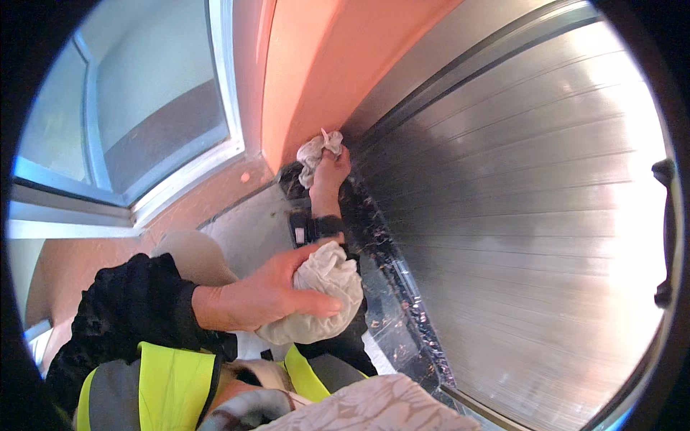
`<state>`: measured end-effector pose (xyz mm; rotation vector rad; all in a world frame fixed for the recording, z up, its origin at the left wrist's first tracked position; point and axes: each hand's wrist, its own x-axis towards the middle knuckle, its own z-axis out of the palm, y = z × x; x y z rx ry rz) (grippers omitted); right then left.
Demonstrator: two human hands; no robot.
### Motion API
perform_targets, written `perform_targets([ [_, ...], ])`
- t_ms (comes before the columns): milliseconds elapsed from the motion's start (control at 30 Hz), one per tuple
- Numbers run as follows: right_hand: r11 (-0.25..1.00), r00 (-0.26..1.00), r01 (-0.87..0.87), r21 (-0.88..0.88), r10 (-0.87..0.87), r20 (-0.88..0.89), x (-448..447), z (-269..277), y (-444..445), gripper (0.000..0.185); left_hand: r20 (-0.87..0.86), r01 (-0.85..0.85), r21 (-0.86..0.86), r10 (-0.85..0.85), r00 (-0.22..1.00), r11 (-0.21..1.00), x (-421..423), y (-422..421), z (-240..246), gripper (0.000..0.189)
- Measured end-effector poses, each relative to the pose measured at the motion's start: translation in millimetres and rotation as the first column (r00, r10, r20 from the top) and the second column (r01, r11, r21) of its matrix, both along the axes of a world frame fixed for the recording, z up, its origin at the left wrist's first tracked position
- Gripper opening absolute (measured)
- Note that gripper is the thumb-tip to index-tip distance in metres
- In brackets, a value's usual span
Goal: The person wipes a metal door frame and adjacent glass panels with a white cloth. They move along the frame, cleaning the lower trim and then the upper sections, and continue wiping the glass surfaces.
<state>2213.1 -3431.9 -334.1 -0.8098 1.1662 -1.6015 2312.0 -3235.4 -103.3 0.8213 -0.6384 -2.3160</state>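
My left hand (259, 296) holds a bunched white cloth (329, 296) close to my body, thumb across its front. Farther off, my right hand (335, 164) grips another crumpled whitish cloth (310, 156) at the corner where the orange wall (323, 81) meets the ribbed metal panel (512, 215). Below that hand runs a dark, speckled ledge (372, 215), glossy and strewn with small bits along the panel's foot. A black band with a small pale tag sits around my right wrist.
At the left stands a white-framed window (229, 97) with glass panes. A grey flat surface (253, 221) lies beside the ledge. A metal rail (474, 401) borders the panel near me, and a dark handle-like fitting (668, 237) is at its far right.
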Motion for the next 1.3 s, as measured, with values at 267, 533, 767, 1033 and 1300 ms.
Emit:
perform_targets([
  [267,0.642,0.499,-0.140,-0.754,-0.612,-0.614,-66.6,251.0,26.9,0.036,-0.065,0.026,-0.033,-0.028,0.998,0.999,7.8,-2.5,-7.7,0.047],
  [533,0.515,-0.152,-0.342,-0.786,-0.856,-0.494,-41.4,427.4,-17.0,0.040,-0.176,0.030,-0.034,-0.035,0.984,0.999,1.4,2.1,-8.2,0.056],
  [767,0.733,-0.355,-0.374,-0.568,-0.679,-0.642,-45.5,289.4,-9.6,0.039,-0.147,-0.021,-0.102,0.006,0.989,0.995,13.8,1.7,3.2,0.065],
  [1033,0.936,-0.425,-0.315,-0.158,-0.288,-0.858,-35.0,90.6,1.9,0.018,-0.070,-0.032,-0.067,0.027,0.997,0.997,11.0,-3.0,5.0,0.060],
  [1300,0.922,-0.365,-0.325,-0.208,-0.326,-0.872,-49.0,15.2,5.3,0.022,-0.029,-0.026,-0.014,0.026,0.999,1.000,5.3,-4.1,2.0,0.059],
])
